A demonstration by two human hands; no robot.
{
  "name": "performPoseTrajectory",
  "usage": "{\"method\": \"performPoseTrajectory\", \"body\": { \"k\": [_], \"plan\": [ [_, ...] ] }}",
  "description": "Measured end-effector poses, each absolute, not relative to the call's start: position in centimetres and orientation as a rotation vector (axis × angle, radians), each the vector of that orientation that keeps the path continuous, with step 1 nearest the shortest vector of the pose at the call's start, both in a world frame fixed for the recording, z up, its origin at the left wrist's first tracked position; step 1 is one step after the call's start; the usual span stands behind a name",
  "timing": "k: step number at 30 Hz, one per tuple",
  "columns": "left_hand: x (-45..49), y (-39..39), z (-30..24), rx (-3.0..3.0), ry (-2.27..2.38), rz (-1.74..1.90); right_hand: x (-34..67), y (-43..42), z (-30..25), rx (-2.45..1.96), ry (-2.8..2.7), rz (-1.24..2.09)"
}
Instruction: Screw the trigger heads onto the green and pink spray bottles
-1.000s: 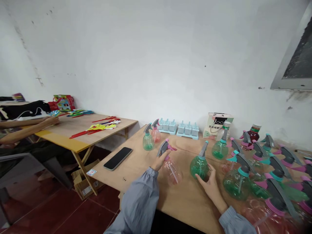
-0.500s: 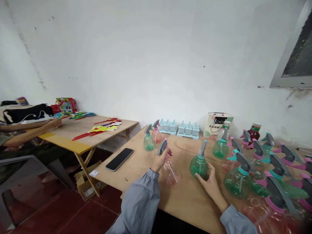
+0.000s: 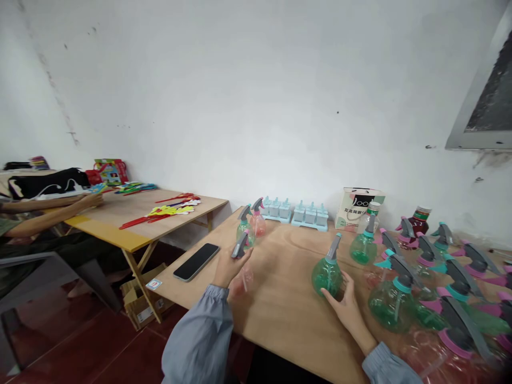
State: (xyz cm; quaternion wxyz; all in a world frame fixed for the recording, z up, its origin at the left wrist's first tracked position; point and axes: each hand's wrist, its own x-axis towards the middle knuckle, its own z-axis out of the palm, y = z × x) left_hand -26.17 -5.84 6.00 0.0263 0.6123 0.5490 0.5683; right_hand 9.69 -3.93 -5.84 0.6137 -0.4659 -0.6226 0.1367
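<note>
My left hand (image 3: pixel 227 268) is closed around the neck of a pink see-through spray bottle (image 3: pixel 242 280) with a grey trigger head, held over the wooden table (image 3: pixel 280 314) near its left front part. My right hand (image 3: pixel 347 305) cups the base of a green spray bottle (image 3: pixel 327 273) that stands upright on the table, fingers curved against it. Both arms wear grey sleeves.
Several more green and pink spray bottles (image 3: pixel 420 277) crowd the table's right side. Two stand at the back left (image 3: pixel 250 224), beside pale blue moulds (image 3: pixel 296 212) and a small box (image 3: pixel 358 207). A black phone (image 3: pixel 195 261) lies at the left edge. Another person's arms (image 3: pixel 52 210) rest on a second table (image 3: pixel 136 216).
My left hand has carried the pink bottle to the left, toward the phone. My right hand stays on the green bottle.
</note>
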Motion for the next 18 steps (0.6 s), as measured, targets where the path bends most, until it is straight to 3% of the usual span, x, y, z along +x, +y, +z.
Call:
{"method": "performPoseTrajectory", "body": {
  "k": [5,11,18],
  "plan": [
    [-26.6,-6.3,4.5,2.192,2.130,1.513,9.7,-4.0,-5.7,-1.076,-1.447,0.279],
    [-26.6,-6.5,4.1,1.925,2.630,0.978,9.6,-3.9,-5.8,-1.084,-1.437,0.296],
    [-27.8,-3.1,5.2,1.691,2.689,0.987,9.3,-4.3,-5.7,-1.094,-1.445,0.332]
  ]
}}
